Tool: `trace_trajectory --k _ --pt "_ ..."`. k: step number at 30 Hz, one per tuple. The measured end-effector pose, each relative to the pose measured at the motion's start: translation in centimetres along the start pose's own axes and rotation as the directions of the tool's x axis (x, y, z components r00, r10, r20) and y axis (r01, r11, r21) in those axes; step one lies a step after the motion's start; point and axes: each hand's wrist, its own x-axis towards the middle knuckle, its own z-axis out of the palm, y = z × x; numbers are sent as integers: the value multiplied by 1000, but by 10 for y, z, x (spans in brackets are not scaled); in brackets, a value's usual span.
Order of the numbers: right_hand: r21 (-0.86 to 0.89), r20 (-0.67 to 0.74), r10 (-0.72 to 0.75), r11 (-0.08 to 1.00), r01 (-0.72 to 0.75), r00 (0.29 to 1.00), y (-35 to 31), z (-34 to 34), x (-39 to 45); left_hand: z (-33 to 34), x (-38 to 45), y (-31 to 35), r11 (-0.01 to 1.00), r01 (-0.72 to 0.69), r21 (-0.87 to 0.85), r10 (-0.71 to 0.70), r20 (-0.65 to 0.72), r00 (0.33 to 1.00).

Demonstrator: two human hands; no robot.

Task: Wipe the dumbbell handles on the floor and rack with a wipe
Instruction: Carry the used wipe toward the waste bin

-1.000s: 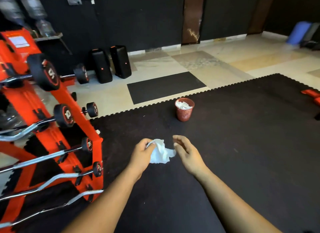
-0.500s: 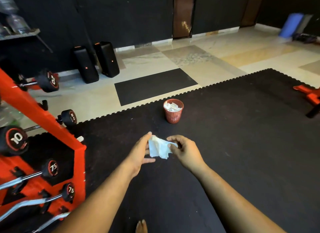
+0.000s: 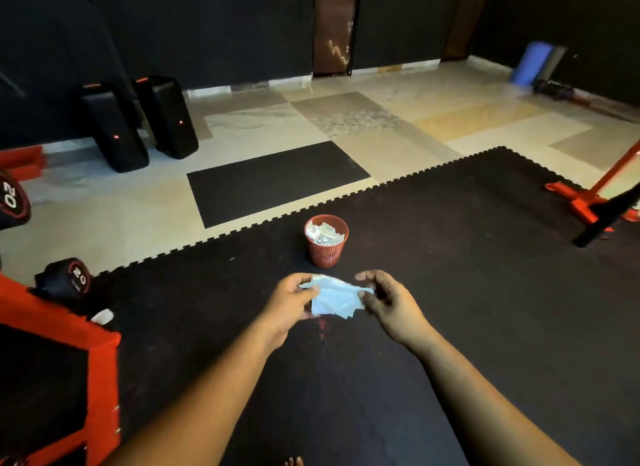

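Crumpled white wipe [image 3: 333,299] pinched between left hand [image 3: 290,301] and right hand [image 3: 388,301], near red mesh bin [image 3: 326,245] holding wipes; no handle touched now, progress unclear.

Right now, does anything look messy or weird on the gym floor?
Not much. The small red basket stands upright on the black mat, full of crumpled white wipes, none spilled. One white scrap lies loose by the orange rack. Both hands, left and right, hold a wipe.
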Motion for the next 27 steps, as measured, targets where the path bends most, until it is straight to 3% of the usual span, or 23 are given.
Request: trace_trajectory --k 4,10,15,21,24,27 --pt "65 -12 99 993 -98 995 0 5 48 2 47 21 999 -41 35 39 47 998" --pt "-94 21 110 990 -108 994 9 -9 117 18 113 48 993 -73 91 67 67 995" --pt "162 116 188 965 -205 975 42 -34 178 34 177 74 989 -78 122 77 12 997" --pt "469 45 270 845 -259 962 69 -54 259 75 247 93 995 51 85 -53 15 998" --pt "536 100 292 790 -299 951 78 -57 289 91 278 101 990 80 117 -80 1 997" --pt "516 124 323 787 -339 938 94 -58 321 100 314 110 995 88 44 -84 -87 993"
